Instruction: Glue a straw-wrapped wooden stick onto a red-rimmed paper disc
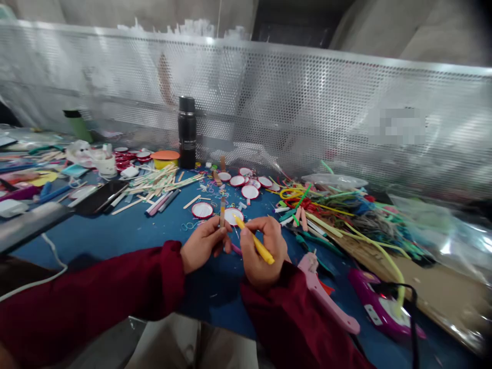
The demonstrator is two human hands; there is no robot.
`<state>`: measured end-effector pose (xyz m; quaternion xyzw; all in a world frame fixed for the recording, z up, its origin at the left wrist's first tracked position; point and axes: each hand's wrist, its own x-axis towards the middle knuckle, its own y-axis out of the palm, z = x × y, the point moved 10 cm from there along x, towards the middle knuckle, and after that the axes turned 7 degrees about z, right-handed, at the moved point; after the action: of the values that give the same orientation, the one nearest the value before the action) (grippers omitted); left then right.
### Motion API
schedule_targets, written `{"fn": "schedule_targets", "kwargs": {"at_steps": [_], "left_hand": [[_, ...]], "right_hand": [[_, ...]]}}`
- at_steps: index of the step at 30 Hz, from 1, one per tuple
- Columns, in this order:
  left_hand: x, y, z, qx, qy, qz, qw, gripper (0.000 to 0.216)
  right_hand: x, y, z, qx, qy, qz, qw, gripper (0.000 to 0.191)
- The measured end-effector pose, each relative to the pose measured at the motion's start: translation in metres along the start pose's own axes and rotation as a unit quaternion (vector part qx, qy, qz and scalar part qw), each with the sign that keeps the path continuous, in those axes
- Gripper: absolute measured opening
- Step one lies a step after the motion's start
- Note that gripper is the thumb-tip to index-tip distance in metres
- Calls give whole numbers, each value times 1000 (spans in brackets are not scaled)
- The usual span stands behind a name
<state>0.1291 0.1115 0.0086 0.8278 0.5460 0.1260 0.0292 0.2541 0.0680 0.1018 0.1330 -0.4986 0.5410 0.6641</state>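
My left hand (206,244) is closed on a short, flat craft stick (222,209), held upright; it looks brown with a yellowish patch. A yellow marker (258,246) is gripped in my right hand (264,252) like a pen, its tip pointing up and left toward the stick. The tip and the stick appear a little apart. Just beyond my hands lie two round white discs with red rims, a left disc (202,209) and a right disc (232,216). A purple thing shows partly between my hands; its kind is hidden.
A black bottle (187,133) stands by the perforated metal screen (292,102). Loose craft sticks (154,179) and a dark phone (102,197) lie left. On the right are a pink glue gun (326,297), a purple device (384,305) with a cable, and tangled pipe cleaners (361,218).
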Motion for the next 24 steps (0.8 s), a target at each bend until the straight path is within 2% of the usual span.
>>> {"fn": "schedule_targets", "kwargs": {"at_steps": [5,9,14,24], "left_hand": [[9,-2,1,-23,0,-45,999,33],[19,8,-6,-62,24,-67,996,30],[30,10,-3,-59,40,-111,991,22],[29,4,10,-15,34,-123,992,9]], "right_hand": [[3,2,-12,-30,11,-13,999,10],[6,13,-18,-18,3,18,1000,21],[5,19,-37,-15,44,18,999,29],[2,28,-48,-33,64,40,997,26]]}}
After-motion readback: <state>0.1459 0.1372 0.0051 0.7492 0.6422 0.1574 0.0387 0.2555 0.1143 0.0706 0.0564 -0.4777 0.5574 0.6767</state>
